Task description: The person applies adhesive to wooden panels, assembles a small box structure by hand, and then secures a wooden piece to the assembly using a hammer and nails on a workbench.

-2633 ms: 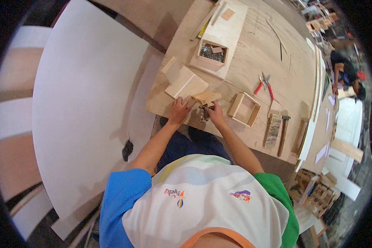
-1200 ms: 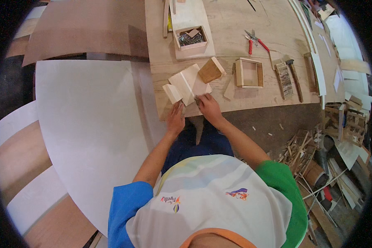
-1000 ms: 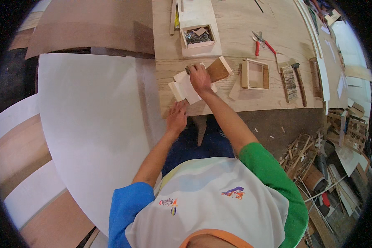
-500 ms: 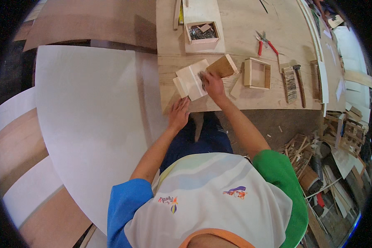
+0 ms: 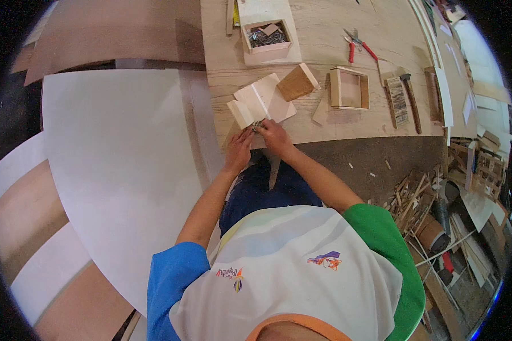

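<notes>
Both my hands meet at the near corner of a pale wooden piece (image 5: 263, 98), which lies askew near the table's front edge. My right hand (image 5: 276, 137) is closed, its fingertips on a small cluster of thin metal pieces that look like nails (image 5: 257, 125). Beside it, my left hand (image 5: 239, 149) lies with fingers stretched along the near end of a narrow wooden strip (image 5: 242, 113). What sits under its fingertips is hidden. A brown-faced wooden block (image 5: 297, 83) rests against the far right of the pale piece.
Farther back stands a small wooden box (image 5: 267, 49) of nails. To the right are an open wooden frame (image 5: 334, 91), red-handled pliers (image 5: 360, 46), a rough wood block (image 5: 397, 102) and a hammer (image 5: 412, 105). A large white panel (image 5: 116, 170) is at left; wood scraps (image 5: 412, 199) lie on the floor.
My right hand has come down and left from the block to the near corner, beside my left hand. The table's contents have shifted slightly up and left in view.
</notes>
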